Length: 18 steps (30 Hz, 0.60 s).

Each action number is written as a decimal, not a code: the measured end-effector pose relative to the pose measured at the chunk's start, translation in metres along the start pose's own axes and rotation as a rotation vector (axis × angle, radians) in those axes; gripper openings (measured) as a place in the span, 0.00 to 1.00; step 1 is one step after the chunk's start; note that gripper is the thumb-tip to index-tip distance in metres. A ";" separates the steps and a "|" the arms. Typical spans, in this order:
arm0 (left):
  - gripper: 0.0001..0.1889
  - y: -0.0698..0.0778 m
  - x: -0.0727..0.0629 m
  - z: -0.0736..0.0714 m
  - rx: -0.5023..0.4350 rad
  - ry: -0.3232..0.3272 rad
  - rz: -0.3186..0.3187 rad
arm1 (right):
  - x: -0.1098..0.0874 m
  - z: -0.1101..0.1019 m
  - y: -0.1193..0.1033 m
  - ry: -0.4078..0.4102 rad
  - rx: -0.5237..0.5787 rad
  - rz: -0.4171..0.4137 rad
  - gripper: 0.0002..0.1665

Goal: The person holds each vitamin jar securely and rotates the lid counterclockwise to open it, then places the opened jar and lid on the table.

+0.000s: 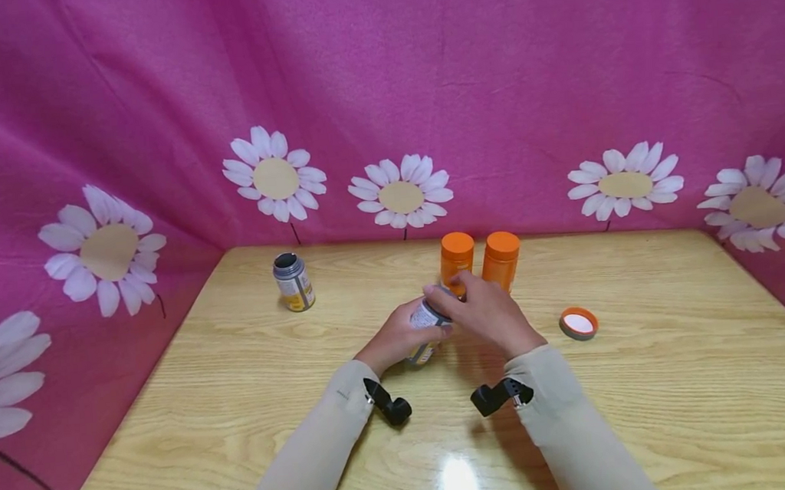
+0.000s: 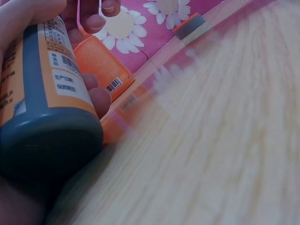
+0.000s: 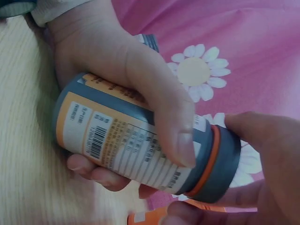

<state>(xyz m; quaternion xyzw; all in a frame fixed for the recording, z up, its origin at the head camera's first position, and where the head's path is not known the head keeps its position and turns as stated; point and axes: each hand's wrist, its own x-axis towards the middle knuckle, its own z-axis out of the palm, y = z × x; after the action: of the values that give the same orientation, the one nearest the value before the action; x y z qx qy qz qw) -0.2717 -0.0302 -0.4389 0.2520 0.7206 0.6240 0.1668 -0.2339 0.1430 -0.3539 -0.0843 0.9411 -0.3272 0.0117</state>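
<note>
My left hand (image 1: 400, 338) grips a grey bottle (image 3: 126, 136) around its body, thumb along the printed label with a barcode. The bottle leans over, its top towards my right hand (image 1: 493, 312). In the right wrist view a dark grey cap (image 3: 224, 164) with an orange ring sits on the bottle's mouth. Thumb and fingers of the right hand hold that cap from opposite sides. From the left wrist, the bottle's dark base (image 2: 47, 136) shows close up, low over the table.
Two orange jars (image 1: 502, 249) with orange lids stand behind my hands. Back left is an uncapped grey bottle (image 1: 295, 285). To the right a loose cap (image 1: 579, 323) lies with its white inside upward. A pink cloth (image 1: 492, 99) with white daisies borders the wooden table (image 1: 239, 411).
</note>
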 end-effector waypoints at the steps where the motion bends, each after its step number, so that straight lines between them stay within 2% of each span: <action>1: 0.25 0.000 0.000 0.000 -0.004 -0.001 -0.002 | 0.000 -0.001 0.000 -0.003 0.013 -0.008 0.46; 6: 0.25 0.001 0.000 0.000 -0.018 0.002 -0.012 | -0.002 -0.004 -0.001 -0.006 0.050 -0.069 0.38; 13: 0.26 0.001 0.001 0.000 0.010 0.011 -0.039 | 0.000 -0.006 -0.002 -0.010 0.055 -0.221 0.25; 18: 0.25 0.003 0.001 -0.001 0.047 0.035 -0.034 | -0.001 -0.005 -0.003 -0.014 0.035 -0.234 0.24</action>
<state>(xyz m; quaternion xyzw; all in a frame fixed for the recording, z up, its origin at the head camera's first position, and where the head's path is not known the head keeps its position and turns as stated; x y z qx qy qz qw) -0.2723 -0.0300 -0.4363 0.2327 0.7419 0.6085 0.1587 -0.2331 0.1438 -0.3481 -0.1958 0.9189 -0.3419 -0.0184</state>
